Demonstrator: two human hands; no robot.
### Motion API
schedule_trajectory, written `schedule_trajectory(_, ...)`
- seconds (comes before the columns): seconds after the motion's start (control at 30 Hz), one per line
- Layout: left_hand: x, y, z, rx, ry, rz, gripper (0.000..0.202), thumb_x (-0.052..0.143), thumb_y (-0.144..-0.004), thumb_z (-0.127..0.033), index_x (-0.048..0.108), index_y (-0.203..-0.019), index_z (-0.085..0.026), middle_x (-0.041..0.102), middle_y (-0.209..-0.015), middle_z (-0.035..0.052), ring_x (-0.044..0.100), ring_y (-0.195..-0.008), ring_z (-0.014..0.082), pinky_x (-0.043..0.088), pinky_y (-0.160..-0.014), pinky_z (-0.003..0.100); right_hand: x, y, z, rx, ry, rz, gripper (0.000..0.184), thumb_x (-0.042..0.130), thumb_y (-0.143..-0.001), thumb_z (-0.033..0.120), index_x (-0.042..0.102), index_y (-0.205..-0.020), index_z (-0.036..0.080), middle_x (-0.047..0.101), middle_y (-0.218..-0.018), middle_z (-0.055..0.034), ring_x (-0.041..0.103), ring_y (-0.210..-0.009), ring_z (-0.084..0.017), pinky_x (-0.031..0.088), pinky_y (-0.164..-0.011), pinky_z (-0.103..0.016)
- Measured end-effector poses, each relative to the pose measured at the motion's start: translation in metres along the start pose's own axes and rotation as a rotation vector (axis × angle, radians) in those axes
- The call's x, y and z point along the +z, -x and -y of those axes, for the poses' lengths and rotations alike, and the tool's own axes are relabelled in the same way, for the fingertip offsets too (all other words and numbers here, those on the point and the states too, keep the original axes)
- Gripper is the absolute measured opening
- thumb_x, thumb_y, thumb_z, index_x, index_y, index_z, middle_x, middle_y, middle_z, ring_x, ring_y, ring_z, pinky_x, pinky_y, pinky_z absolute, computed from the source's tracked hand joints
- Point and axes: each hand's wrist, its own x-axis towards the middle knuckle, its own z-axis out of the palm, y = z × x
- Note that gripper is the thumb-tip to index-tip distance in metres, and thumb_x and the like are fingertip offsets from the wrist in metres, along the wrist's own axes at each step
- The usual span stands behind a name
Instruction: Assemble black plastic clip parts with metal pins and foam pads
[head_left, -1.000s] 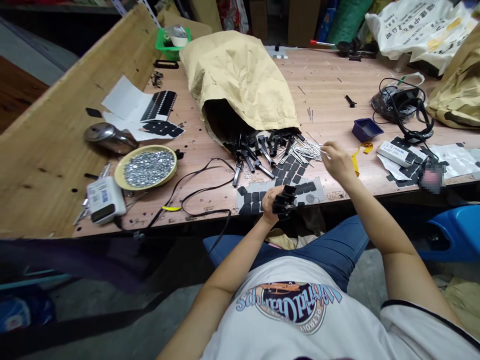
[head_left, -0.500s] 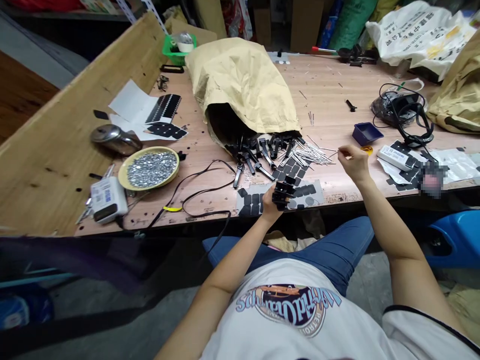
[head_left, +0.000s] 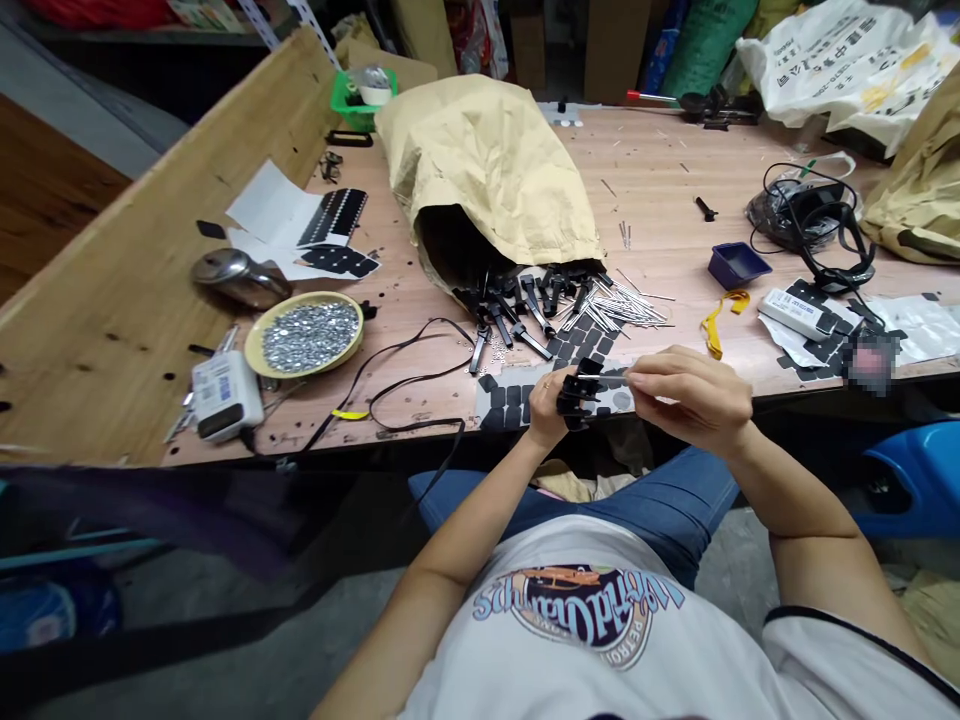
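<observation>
Black clips (head_left: 579, 392) clamped in left hand (head_left: 549, 402), metal pin (head_left: 604, 378) pinched in right hand (head_left: 694, 397), over black pads (head_left: 504, 396).

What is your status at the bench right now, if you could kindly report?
Left hand gripping black plastic clips. Right hand pinching a thin metal pin against them. Sheet of black pads directly below, not touching.

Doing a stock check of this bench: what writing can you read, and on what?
"World Champs": on the T-shirt, upside down in this view
"Detroit": below it, on the same print, partly legible
White bag: printed characters, too blurred to read
White box: label too small to read
</observation>
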Motion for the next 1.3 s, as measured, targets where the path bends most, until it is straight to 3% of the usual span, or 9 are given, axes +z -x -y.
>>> schedule_trajectory(0.3,0.002,-0.006,-0.011,0.039,-0.195,-0.001,0.023,0.037,-0.093,-0.026,0.057,-0.101,-0.018,0.07,-0.085,0.005,0.068,-0.08,0.0137,0.054,-0.072,0.027,0.021,0.011,0.0,-0.143,0.137,0.144,0.015,0.045,-0.09,0.013,0.059,-0.095,0.014,0.068,-0.087,-0.0089,0.062,-0.078,-0.014,0.056,-0.067,-0.029)
schedule_trajectory(0.5,0.0,-0.011,-0.012,0.082,-0.13,-0.011,0.022,0.039,-0.091,-0.02,0.054,-0.107,-0.018,0.071,-0.088,0.0054,0.068,-0.081,0.0139,0.054,-0.073,0.027,0.027,0.018,-0.004,-0.158,0.175,0.177,0.016,0.045,-0.09,0.011,0.06,-0.096,0.015,0.068,-0.088,-0.0088,0.062,-0.079,-0.014,0.056,-0.067,-0.029)
schedule_trajectory(0.7,0.002,-0.006,-0.01,0.042,-0.074,0.001,0.021,0.041,-0.091,-0.025,0.055,-0.105,-0.018,0.071,-0.089,0.0064,0.068,-0.082,0.0156,0.054,-0.072,0.029,0.031,0.025,-0.007,-0.039,0.057,0.214,0.02,0.045,-0.091,0.017,0.06,-0.104,0.016,0.067,-0.099,-0.0103,0.062,-0.088,-0.016,0.055,-0.072,-0.031)
schedule_trajectory(0.83,0.003,0.0,-0.005,-0.053,-0.06,-0.004,0.025,0.049,-0.087,-0.036,0.056,-0.103,-0.019,0.07,-0.088,0.0072,0.069,-0.08,0.0186,0.055,-0.07,0.031,0.028,0.037,-0.06,0.377,0.212,0.271,0.028,0.043,-0.092,0.027,0.06,-0.113,0.017,0.06,-0.115,-0.0136,0.056,-0.104,-0.021,0.049,-0.086,-0.039)
schedule_trajectory(0.93,0.003,0.004,-0.002,-0.162,-0.037,-0.028,0.025,0.052,-0.084,-0.038,0.059,-0.1,-0.02,0.07,-0.087,0.0078,0.069,-0.079,0.0199,0.055,-0.07,0.032,0.021,0.054,-0.117,0.822,0.54,0.492,0.031,0.037,-0.09,0.015,0.063,-0.106,0.007,0.059,-0.11,-0.0205,0.053,-0.103,-0.027,0.044,-0.087,-0.041)
schedule_trajectory(1.0,0.003,0.006,-0.001,-0.225,-0.044,-0.025,0.025,0.053,-0.083,-0.039,0.059,-0.099,-0.02,0.07,-0.085,0.0079,0.069,-0.078,0.0202,0.055,-0.069,0.032,0.019,0.065,-0.143,0.963,0.654,0.736,0.034,0.035,-0.085,0.007,0.063,-0.104,0.002,0.057,-0.109,-0.0242,0.051,-0.103,-0.029,0.042,-0.084,-0.04)
schedule_trajectory(1.1,0.004,0.007,0.001,-0.265,-0.028,0.013,0.028,0.056,-0.081,-0.04,0.059,-0.1,-0.021,0.07,-0.082,0.0076,0.068,-0.075,0.0212,0.054,-0.067,0.034,0.022,0.074,-0.157,0.873,0.667,0.983,0.035,0.034,-0.083,0.004,0.062,-0.105,0.002,0.056,-0.112,-0.0244,0.048,-0.104,-0.028,0.04,-0.082,-0.036)
schedule_trajectory(1.2,0.006,0.008,0.003,-0.243,-0.029,-0.008,0.03,0.059,-0.078,-0.042,0.06,-0.099,-0.02,0.068,-0.078,0.0066,0.067,-0.069,0.0207,0.053,-0.063,0.033,0.031,0.071,-0.156,0.688,0.616,1.068,0.034,0.033,-0.086,0.006,0.062,-0.104,0.002,0.056,-0.112,-0.0232,0.048,-0.105,-0.026,0.038,-0.085,-0.033)
schedule_trajectory(1.3,0.009,0.009,0.003,-0.228,-0.049,-0.035,0.03,0.06,-0.077,-0.042,0.06,-0.096,-0.019,0.067,-0.073,0.0051,0.065,-0.064,0.0193,0.052,-0.06,0.031,0.041,0.062,-0.156,0.627,0.583,1.121,0.033,0.033,-0.086,0.005,0.061,-0.102,0.0,0.057,-0.11,-0.0234,0.05,-0.104,-0.025,0.038,-0.084,-0.031)
